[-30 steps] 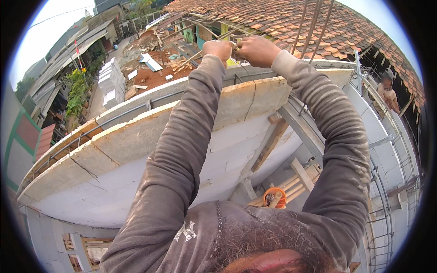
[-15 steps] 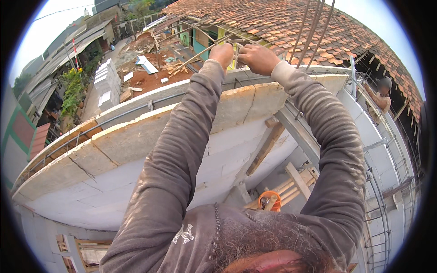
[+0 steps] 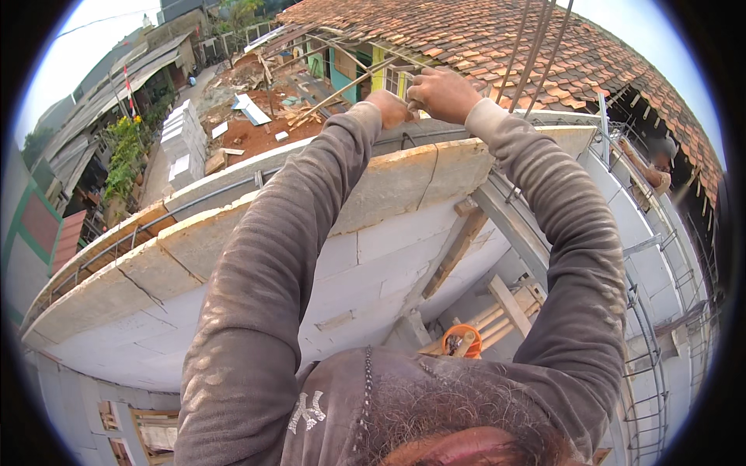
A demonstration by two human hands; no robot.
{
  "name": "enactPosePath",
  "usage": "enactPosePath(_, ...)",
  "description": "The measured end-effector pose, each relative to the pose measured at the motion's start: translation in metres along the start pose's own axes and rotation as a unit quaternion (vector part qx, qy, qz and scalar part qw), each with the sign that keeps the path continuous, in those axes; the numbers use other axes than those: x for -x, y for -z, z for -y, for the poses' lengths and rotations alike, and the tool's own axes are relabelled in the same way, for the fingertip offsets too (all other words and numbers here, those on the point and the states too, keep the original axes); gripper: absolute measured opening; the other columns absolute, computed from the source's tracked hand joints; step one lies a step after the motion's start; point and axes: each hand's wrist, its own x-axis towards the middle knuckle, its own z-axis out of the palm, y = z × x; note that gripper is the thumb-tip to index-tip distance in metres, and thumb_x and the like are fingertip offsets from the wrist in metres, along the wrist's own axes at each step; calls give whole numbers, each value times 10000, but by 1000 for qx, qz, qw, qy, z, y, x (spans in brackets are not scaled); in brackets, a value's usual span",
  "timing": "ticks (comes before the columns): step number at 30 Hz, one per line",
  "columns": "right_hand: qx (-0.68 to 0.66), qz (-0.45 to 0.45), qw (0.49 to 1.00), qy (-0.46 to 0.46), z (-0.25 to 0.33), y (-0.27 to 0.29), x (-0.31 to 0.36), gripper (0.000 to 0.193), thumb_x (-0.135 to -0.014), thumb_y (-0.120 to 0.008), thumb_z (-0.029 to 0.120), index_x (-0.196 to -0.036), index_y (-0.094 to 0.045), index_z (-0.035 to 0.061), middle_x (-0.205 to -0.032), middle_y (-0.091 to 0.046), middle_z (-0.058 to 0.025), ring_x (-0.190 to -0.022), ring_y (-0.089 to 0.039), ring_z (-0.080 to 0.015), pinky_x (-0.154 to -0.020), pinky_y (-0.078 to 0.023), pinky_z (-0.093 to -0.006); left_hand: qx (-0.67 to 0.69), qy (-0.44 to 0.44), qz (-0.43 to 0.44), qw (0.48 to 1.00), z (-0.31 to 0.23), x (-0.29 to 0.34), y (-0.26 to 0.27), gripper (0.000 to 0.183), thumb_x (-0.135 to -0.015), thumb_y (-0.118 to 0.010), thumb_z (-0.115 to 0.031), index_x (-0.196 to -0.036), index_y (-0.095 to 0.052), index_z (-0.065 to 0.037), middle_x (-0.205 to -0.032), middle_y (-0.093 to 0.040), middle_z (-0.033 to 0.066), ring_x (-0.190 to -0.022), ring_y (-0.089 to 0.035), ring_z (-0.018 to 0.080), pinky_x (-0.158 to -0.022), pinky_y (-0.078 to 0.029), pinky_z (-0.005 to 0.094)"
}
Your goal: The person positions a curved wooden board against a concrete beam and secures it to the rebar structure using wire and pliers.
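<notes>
Both arms stretch out over the top of the wall. Fingers curled, my left hand (image 3: 391, 109) meets my right hand (image 3: 446, 95) just beyond the wall's top edge. Whatever they pinch between them is hidden or too thin to name. My right hand is closed too and sits slightly higher. Below them runs a long, stained formwork board (image 3: 404, 182) along the top of the wall. Behind this board, steel reinforcing bars (image 3: 198, 201) lie in the channel.
Pale block wall (image 3: 342, 268) drops below the board. A timber prop (image 3: 454, 256) leans by it, with an orange bucket (image 3: 451, 344) lower down. Upright rebars (image 3: 536, 58) stand at right, near a co-worker (image 3: 660, 167) and rebar cages. Tiled roof (image 3: 466, 31) lies beyond.
My left hand has moved down and right, closer against my right hand. My right hand has turned slightly. The left forearm has shifted left near the elbow.
</notes>
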Motion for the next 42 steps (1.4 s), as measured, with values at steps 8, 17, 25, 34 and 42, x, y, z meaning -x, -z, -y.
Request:
enactPosePath(8,18,32,999,-20,-5,9,-2,122,-906,-774,255,-979,-814,165,-1068,-745,-25,-1187,-657,-245,-1058,-514,-431,-26,8,-25,999,-10,-1,1,406,-974,-741,-439,-1271,-818,-172,-1246,-803,96,-1149,-741,282,-1023,-554,392)
enactPosePath(17,59,17,998,15,-3,26,6,150,-919,-723,131,-1030,-816,171,-1462,-594,-52,-1462,-465,-242,-1226,-395,-442,-76,58,-2,995,8,-43,-29,688,-1039,-641,-620,-1463,-687,-81,-1441,-698,166,-1359,-655,344,-1160,-508,434)
enactPosePath(25,55,37,995,77,-15,33,10,129,-888,-711,94,-1009,-756,106,-1204,-719,-47,-1346,-572,-245,-1208,-390,-441,-70,57,5,996,25,-72,-45,712,-1035,-637,-637,-1456,-692,-66,-1454,-687,186,-1379,-640,350,-1162,-501,434)
enactPosePath(34,38,-17,992,118,-21,41,13,180,-854,-739,44,-1030,-734,81,-1115,-692,-41,-1161,-628,-270,-1045,-515,-439,-110,20,14,994,4,-26,-14,652,-1107,-473,-630,-1440,-715,-125,-1454,-705,119,-1354,-661,333,-1130,-529,435)
enactPosePath(42,-84,91,972,-201,-19,7,6,149,-905,-667,79,-1012,-767,53,-1029,-777,-189,-977,-737,-411,-878,-582,-521,-112,11,-25,993,-4,-16,-9,471,-1061,-645,-539,-1322,-800,-180,-1370,-761,55,-1267,-701,250,-1093,-529,343)
